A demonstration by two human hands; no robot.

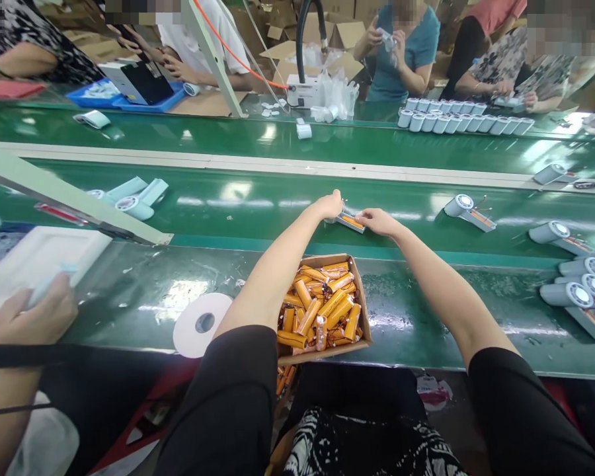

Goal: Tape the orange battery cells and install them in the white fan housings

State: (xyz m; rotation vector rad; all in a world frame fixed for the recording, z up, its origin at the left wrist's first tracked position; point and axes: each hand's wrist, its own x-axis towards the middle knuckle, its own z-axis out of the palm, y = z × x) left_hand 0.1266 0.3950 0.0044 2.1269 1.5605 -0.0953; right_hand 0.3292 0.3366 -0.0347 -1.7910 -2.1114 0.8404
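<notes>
One grey housing is over the green belt, the left hand at its left end and the right hand touching the other, beside an orange cell; whether either is clamped on it, I cannot tell. Nearer, a cardboard box sits on the counter.

A pale grey device housing sits at the green conveyor belt, slanting from upper left down to lower right. Its trough-like handle faces upward and is open, showing an orange wrapped battery lying lengthwise inside. The left hand covers most of the upper-left end; the right hand touches the lower-right end. Whether the housing rests fully on the belt is unclear.
</notes>
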